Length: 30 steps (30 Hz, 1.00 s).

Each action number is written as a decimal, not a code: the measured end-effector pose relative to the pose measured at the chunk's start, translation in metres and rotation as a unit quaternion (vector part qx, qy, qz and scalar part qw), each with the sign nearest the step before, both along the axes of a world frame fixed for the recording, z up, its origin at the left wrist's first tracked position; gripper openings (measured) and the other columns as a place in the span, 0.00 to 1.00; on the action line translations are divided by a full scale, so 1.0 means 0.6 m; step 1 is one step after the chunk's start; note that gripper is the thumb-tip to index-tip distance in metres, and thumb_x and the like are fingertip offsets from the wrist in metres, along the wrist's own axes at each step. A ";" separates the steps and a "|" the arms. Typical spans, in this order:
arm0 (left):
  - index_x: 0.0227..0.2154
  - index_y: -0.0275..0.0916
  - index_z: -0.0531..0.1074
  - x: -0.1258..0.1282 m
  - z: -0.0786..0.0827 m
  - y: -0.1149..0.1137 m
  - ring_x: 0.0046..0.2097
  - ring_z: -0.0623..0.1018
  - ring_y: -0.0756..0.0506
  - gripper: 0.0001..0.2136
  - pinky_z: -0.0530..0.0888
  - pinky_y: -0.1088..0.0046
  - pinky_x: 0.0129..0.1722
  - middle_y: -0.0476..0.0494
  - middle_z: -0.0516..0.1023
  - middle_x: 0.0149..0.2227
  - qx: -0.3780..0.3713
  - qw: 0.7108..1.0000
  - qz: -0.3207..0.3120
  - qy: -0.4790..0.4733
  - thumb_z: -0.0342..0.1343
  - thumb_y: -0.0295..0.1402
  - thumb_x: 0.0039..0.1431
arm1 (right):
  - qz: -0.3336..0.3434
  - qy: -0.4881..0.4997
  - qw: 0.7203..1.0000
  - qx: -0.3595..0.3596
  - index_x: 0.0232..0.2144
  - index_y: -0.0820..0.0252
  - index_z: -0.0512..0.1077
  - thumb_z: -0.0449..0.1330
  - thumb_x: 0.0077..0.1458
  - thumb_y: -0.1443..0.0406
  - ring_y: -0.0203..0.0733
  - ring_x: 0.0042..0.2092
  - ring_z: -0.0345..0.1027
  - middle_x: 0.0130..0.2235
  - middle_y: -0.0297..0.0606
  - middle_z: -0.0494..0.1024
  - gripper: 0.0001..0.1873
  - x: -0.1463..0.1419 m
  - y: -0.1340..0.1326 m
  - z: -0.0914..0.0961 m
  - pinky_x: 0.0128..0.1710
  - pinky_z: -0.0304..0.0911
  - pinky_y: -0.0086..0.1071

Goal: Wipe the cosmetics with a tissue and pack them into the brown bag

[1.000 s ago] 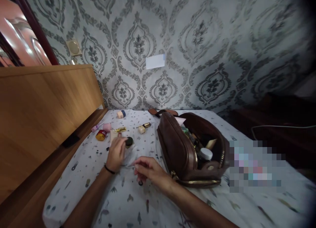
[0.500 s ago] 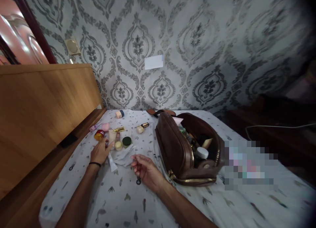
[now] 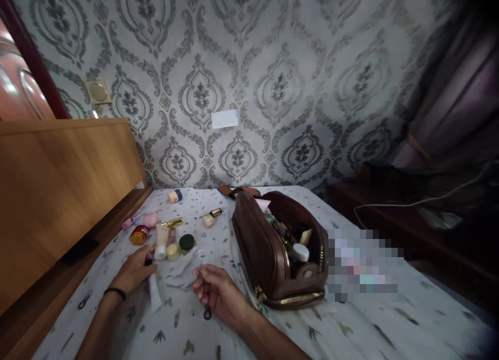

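My left hand rests on the patterned bedsheet with its fingers closed round the dark cap end of a white tube. My right hand lies palm up beside a crumpled white tissue, fingers loosely curled with nothing in them. A small dark ring lies just under that hand. Beyond my left hand stand a cream tube, a small pale jar and a dark green jar. An open brown leather toiletry bag holding bottles sits to the right.
Further back lie a red-lidded jar, a pink sponge, a gold tube, a small gold-capped bottle and a blue-capped jar. A wooden headboard lines the left; patterned wallpaper is behind.
My left hand drew back from the green jar toward me and now grips the white tube. My right hand turned palm up and opened a little. The view swung right and up.
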State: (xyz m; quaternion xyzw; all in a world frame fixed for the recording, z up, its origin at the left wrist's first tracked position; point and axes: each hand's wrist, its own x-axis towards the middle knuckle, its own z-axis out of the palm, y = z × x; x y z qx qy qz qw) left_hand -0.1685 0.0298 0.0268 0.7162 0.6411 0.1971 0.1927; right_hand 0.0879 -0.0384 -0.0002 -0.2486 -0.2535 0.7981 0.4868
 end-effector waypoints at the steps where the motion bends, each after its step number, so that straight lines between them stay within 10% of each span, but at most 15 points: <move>1: 0.30 0.42 0.70 -0.003 -0.002 0.001 0.35 0.74 0.42 0.11 0.70 0.69 0.36 0.50 0.75 0.28 -0.009 1.000 -0.002 -0.019 0.54 0.40 0.42 | 0.000 -0.001 1.000 0.003 0.32 0.67 0.76 0.74 0.38 0.56 0.29 0.21 0.66 0.24 0.35 0.78 0.23 -0.001 0.000 -0.001 0.21 0.53 0.23; 8: 0.27 0.38 0.75 0.000 0.028 -0.012 0.34 0.75 0.42 0.18 0.72 0.70 0.33 0.46 0.77 0.28 -0.036 0.978 0.007 -0.205 0.62 0.47 0.36 | 0.010 -0.021 0.999 0.035 0.32 0.66 0.75 0.73 0.39 0.55 0.30 0.21 0.68 0.25 0.35 0.78 0.23 -0.006 0.001 -0.011 0.22 0.55 0.24; 14: 0.27 0.37 0.76 0.086 0.060 -0.037 0.30 0.73 0.46 0.23 0.70 0.73 0.28 0.46 0.76 0.28 -0.021 0.947 0.036 -0.320 0.67 0.51 0.32 | 0.034 -0.074 0.992 0.098 0.33 0.65 0.73 0.72 0.36 0.48 0.34 0.24 0.71 0.27 0.34 0.77 0.29 -0.015 -0.005 -0.013 0.22 0.58 0.25; 24: 0.29 0.36 0.73 0.121 0.005 -0.034 0.24 0.70 0.50 0.24 0.69 0.78 0.23 0.51 0.72 0.22 0.034 0.914 0.059 -0.400 0.68 0.52 0.36 | 0.109 -0.136 0.977 0.119 0.39 0.61 0.68 0.76 0.21 0.49 0.31 0.19 0.67 0.24 0.27 0.76 0.42 -0.012 0.001 -0.012 0.21 0.58 0.24; 30: 0.38 0.38 0.73 0.127 -0.016 -0.031 0.40 0.79 0.41 0.25 0.78 0.70 0.36 0.42 0.80 0.39 0.075 0.916 0.033 -0.392 0.57 0.56 0.50 | 0.069 -0.117 0.986 0.099 0.39 0.61 0.68 0.76 0.18 0.51 0.30 0.17 0.65 0.21 0.24 0.75 0.42 -0.009 -0.001 0.000 0.20 0.57 0.24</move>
